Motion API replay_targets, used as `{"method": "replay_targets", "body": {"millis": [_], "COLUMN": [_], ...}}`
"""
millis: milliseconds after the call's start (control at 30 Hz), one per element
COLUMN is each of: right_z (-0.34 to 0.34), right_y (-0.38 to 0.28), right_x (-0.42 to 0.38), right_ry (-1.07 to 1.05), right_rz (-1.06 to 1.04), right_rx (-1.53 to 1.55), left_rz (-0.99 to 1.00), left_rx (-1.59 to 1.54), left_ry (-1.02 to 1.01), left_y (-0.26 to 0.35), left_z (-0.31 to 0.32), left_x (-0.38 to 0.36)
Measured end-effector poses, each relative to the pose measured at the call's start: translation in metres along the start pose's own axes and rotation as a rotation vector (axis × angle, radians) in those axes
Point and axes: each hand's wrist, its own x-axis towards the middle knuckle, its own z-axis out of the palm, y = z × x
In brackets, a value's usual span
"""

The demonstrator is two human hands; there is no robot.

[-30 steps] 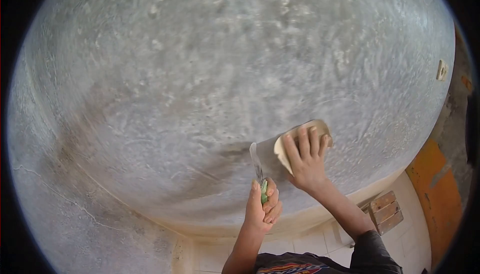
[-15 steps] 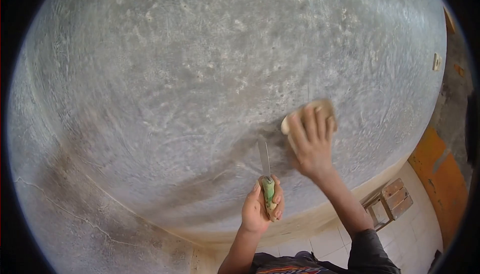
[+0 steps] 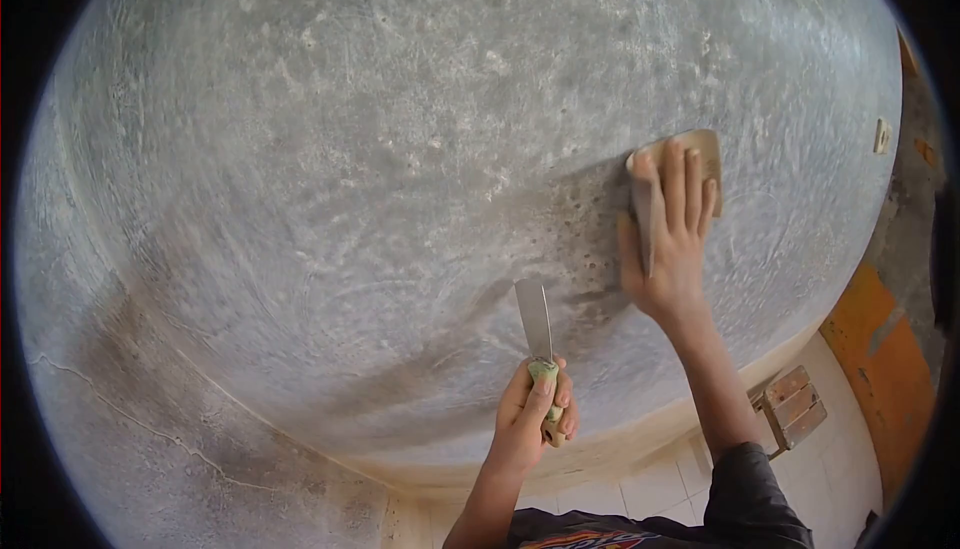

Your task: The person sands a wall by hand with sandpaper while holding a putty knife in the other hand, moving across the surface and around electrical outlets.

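- A person's right hand [image 3: 672, 239] presses a tan sanding pad [image 3: 700, 154] flat against a grey plastered wall [image 3: 350, 149], fingers spread over the pad's face and thumb hooked along its left edge
- The left hand [image 3: 535, 414] is closed in a fist round the green handle of a putty knife [image 3: 540, 334], blade upright and held just off the wall, below and to the left of the pad
- The pad sits high on the right of the wall, near the right-hand corner where a small switch plate [image 3: 882, 136] is fixed; a darker, speckled patch of plaster lies just to its left
- The pad looks light and slightly flexible, likely to bend at its edges if pushed unevenly; a flat palm over the middle appears the surest hold
- The knife seems light too, its thin metal blade stiff along its length yet springy at the tip; the handle is the only safe place to hold it
- Open wall stretches wide to the left and above, giving free room for broad strokes; to the right the corner and an orange surface [image 3: 880, 349] close things in
- Below, the wall ends at a pale ledge over a tiled floor [image 3: 650, 489], where a small wooden stool [image 3: 795, 407] stands near the right arm
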Motion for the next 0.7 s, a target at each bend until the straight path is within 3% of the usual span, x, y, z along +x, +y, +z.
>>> {"method": "replay_targets", "body": {"millis": [67,200,333,467,533,567,600,700], "right_z": [0.006,0.027,0.012,0.01,0.026,0.033,0.033,0.032], "right_y": [-0.006,-0.03,-0.026,-0.027,-0.041,-0.051,-0.063,-0.065], "right_x": [-0.003,-0.054,-0.032,-0.005,-0.031,-0.051,-0.063,-0.045], "right_ry": [0.083,-0.081,-0.167,0.05,-0.034,-0.18,-0.192,-0.186], "right_rz": [0.006,-0.161,-0.194,-0.054,-0.077,-0.157,-0.248,-0.223], "right_rx": [-0.052,-0.022,0.009,0.0,0.003,-0.062,0.004,0.004], "left_rz": [0.019,0.05,0.086,0.076,0.065,0.051,0.051,0.064], "left_rx": [-0.003,-0.02,-0.022,0.024,0.061,0.098,0.102,0.073], "left_ry": [0.019,0.035,0.053,0.107,0.123,0.151,0.149,0.104], "left_y": [-0.002,-0.003,-0.005,0.0,0.01,0.016,0.021,0.038], "left_z": [0.003,0.007,0.001,-0.007,-0.008,-0.01,-0.014,-0.028], "left_x": [0.001,-0.001,-0.002,-0.005,-0.005,-0.006,-0.008,-0.016]}}
